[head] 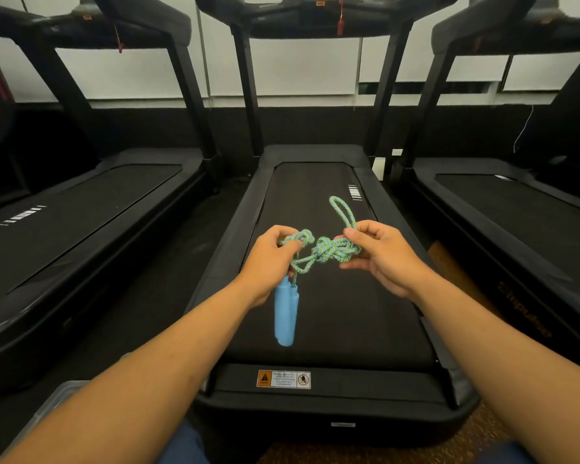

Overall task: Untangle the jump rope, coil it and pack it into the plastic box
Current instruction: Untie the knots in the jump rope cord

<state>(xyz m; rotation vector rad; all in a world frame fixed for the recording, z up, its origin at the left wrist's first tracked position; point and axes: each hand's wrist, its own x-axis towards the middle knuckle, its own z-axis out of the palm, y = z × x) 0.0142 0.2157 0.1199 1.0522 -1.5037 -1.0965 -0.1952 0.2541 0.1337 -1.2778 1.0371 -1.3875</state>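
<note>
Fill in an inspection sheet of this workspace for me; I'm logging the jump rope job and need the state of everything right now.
Surface: treadmill belt, black, under the hands.
Job's things: jump rope knotted in a tangle, held in the air; one loop sticks up; blue handles hang down together. Plastic box, only a corner shows, bottom left.
Clutter: nothing seen.
Grippers: left hand grips rope beside the knot; right hand pinches the tangle.
Cables: thin white cord hangs at far right.
Surroundings: neighbouring treadmills either side; warning label on the near end.
</note>
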